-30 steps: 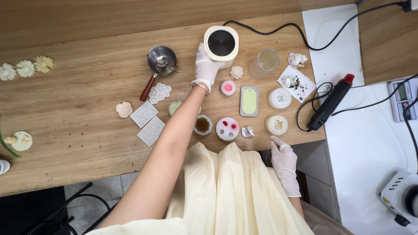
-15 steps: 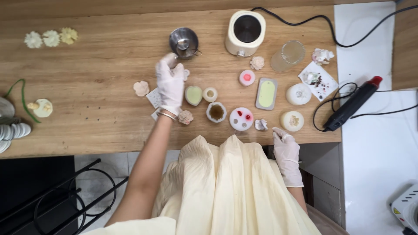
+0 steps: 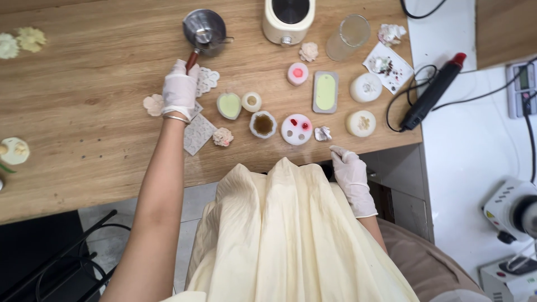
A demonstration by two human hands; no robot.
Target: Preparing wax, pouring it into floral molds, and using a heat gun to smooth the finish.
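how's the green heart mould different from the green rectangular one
The heart mould is small and lies beside the left hand; the rectangular mould is longer, grey-rimmed, and sits further right, below the clear cup. Both hold pale green filling and rest flat on the wooden table.

steel melting ladle point(image 3: 205, 28), red handle, upright

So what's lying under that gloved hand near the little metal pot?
Under the left hand lies the metal pot's reddish handle, plus a white lacy mould poking out beside it. The glove covers whatever else is beneath the palm.
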